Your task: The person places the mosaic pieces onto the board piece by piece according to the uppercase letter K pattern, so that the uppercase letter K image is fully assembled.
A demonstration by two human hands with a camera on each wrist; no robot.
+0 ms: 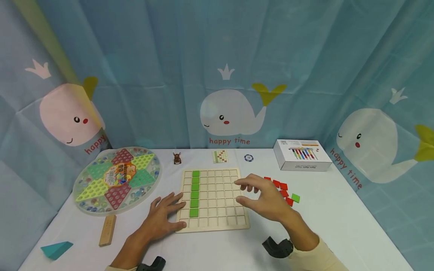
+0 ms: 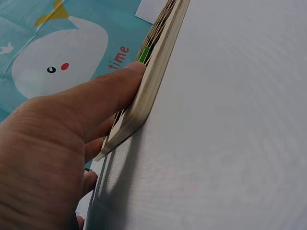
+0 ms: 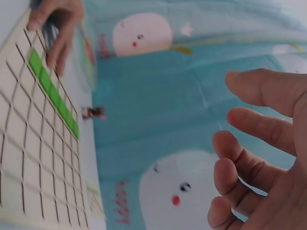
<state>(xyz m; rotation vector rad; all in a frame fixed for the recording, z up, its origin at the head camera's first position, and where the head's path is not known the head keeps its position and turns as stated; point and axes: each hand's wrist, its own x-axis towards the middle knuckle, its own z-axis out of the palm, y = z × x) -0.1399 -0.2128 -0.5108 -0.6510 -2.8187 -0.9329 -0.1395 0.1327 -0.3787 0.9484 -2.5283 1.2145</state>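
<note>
A wooden grid board (image 1: 217,195) lies on the table, with several green square tiles (image 1: 194,195) in one column near its left side. My left hand (image 1: 159,218) rests at the board's left edge, fingers spread and thumb (image 2: 110,93) touching the rim. Above the board's right edge hovers my right hand (image 1: 266,195), its fingers loosely bent with a gap to the thumb. Nothing shows between those fingers in the right wrist view. Just right of that hand lie several red square tiles (image 1: 283,186), partly hidden by it, and a loose green tile (image 1: 295,198).
Behind the board are a small brown animal figure (image 1: 177,158), a patterned card (image 1: 220,156), a round chip (image 1: 249,158) and a white box (image 1: 303,155). To the left lie a round star-patterned game board (image 1: 84,171), a wooden block (image 1: 107,230) and a teal wedge (image 1: 57,250).
</note>
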